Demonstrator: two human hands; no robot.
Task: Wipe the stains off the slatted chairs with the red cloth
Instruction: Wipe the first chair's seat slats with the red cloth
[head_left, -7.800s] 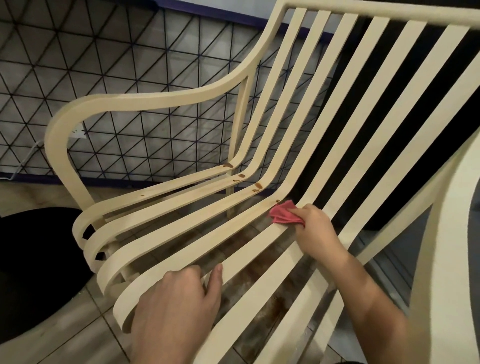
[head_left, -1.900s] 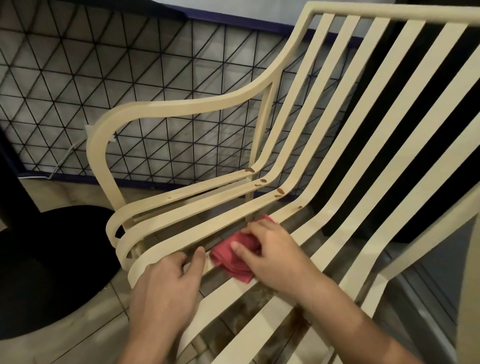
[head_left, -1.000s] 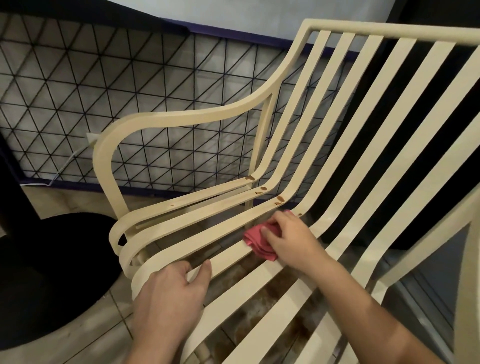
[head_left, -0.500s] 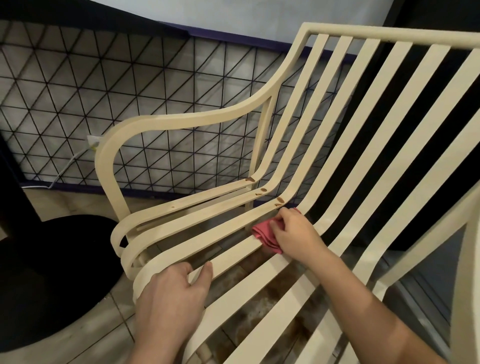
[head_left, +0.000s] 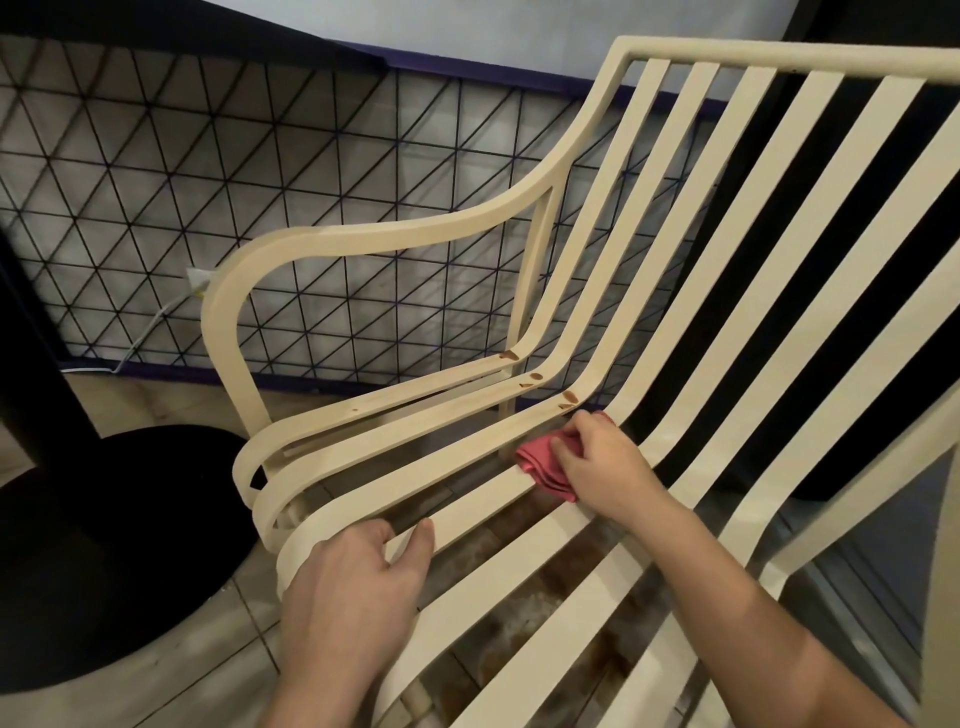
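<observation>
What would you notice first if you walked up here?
The big cream slatted chair fills the view, with brown stains where its seat bends up. Just below them the right hand holds a red cloth on a slat, while the left hand grips the seat's front edge.

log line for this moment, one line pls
step: wipe slat | right hand: holds cloth at seat bend | left hand: grips slat front | stains: brown spots beyond cloth

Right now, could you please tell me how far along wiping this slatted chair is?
The slats nearer the camera look clean. The right hand presses the red cloth on the fourth slat's bend while the left hand grips the seat front. Brown stains on the three slats beside the armrest are left.
</observation>
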